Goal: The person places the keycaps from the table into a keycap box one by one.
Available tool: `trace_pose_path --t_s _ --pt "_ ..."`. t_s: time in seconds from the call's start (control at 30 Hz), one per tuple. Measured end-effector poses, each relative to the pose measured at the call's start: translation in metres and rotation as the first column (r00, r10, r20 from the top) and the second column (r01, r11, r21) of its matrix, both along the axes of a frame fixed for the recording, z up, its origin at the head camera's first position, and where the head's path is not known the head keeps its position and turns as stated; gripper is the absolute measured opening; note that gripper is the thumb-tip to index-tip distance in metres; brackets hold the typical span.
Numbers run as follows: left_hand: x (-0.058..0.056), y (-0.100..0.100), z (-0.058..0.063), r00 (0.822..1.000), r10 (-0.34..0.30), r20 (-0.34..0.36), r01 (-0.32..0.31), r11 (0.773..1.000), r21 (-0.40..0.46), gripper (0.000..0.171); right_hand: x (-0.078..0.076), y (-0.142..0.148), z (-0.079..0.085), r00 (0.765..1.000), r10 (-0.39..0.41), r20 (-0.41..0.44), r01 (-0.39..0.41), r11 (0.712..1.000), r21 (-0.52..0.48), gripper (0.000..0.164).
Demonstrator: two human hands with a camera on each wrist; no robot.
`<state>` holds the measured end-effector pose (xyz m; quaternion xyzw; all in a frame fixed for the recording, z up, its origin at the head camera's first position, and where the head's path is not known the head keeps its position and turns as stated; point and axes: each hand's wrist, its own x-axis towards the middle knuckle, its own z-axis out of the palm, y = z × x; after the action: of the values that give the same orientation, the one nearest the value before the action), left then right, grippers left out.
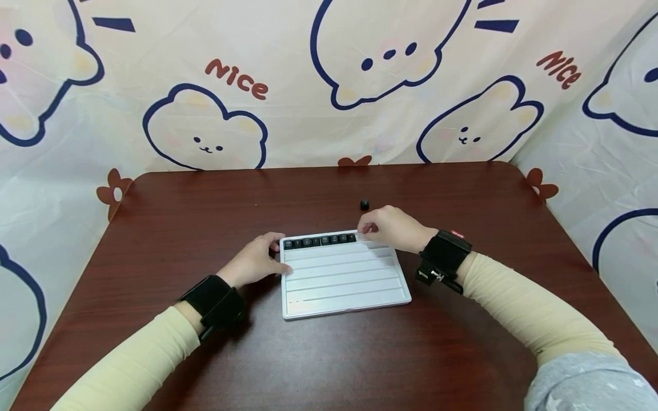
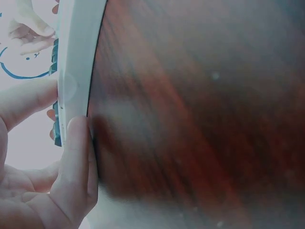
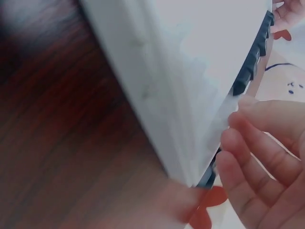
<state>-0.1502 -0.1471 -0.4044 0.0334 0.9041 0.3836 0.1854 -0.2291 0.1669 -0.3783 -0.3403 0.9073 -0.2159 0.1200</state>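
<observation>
A white tray point(image 1: 339, 279) with several long ridges lies on the table. Small black keycaps point(image 1: 319, 240) stand side by side along its far groove. My left hand point(image 1: 254, 260) grips the tray's left edge, thumb on the near side, fingers toward the far corner; the left wrist view shows this hand point(image 2: 62, 181) against the rim. Over the far right end of the keycap row is my right hand point(image 1: 393, 225). Its bent fingertips point(image 3: 231, 140) touch the row's edge in the right wrist view; whether they pinch a keycap is hidden. One loose keycap point(image 1: 364, 205) sits beyond the tray.
The dark brown wooden table point(image 1: 334, 365) runs out to its far edge and both sides. A printed cloth point(image 1: 288, 34) hangs right behind and beside it. A black camera band point(image 1: 213, 302) wraps the left wrist and another band point(image 1: 446, 257) the right.
</observation>
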Motion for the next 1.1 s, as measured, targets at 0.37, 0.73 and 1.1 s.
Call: trace_pose_path --t_s 0.37,0.73,1.1 --pt "-0.002 0.0 0.001 1.0 -0.013 0.004 0.013 1.0 0.001 0.078 -0.017 0.031 0.009 0.997 -0.06 -0.042 0.06 0.998 -0.016 0.022" --pt "0.002 0.0 -0.001 1.0 -0.017 -0.003 0.017 1.0 -0.005 0.079 -0.037 0.03 -0.002 0.996 -0.084 -0.035 0.085 0.996 0.029 0.021" --pt "0.002 0.0 -0.001 1.0 -0.007 -0.002 0.007 1.0 0.009 0.079 -0.043 0.019 -0.009 0.995 -0.096 0.025 0.093 0.993 0.076 0.027"
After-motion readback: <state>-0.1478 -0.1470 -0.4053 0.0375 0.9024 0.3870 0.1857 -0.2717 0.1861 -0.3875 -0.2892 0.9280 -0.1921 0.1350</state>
